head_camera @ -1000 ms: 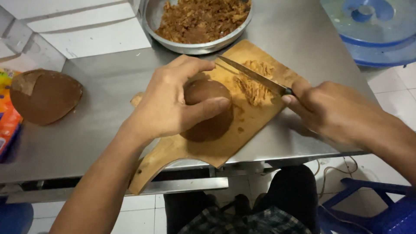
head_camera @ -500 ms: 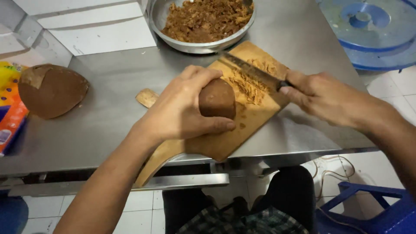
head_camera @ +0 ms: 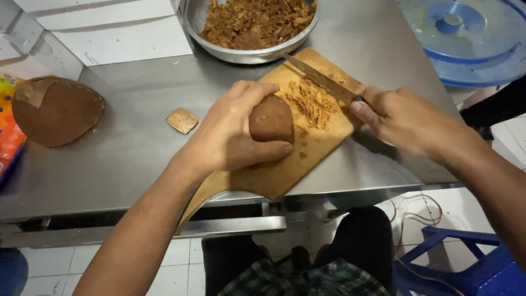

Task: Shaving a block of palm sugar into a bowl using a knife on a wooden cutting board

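My left hand (head_camera: 230, 131) grips a brown rounded block (head_camera: 272, 119) that stands on a wooden cutting board (head_camera: 307, 159). My right hand (head_camera: 402, 118) is shut on the handle of a knife (head_camera: 320, 79), whose blade points up and left over the board. A pile of brown shavings (head_camera: 312, 101) lies on the board between the block and the blade. A metal bowl (head_camera: 252, 52) full of the same brown shavings stands just beyond the board.
All of it rests on a steel table (head_camera: 126, 159). A second large brown block (head_camera: 55, 112) lies at the left, next to a colourful packet (head_camera: 8, 129). A small tan chip (head_camera: 182, 120) lies left of the board. A blue lid (head_camera: 466, 38) is at the upper right.
The knife has lifted off the block and drawn back toward the right. My left hand has turned the block and shifted its grip on the board.
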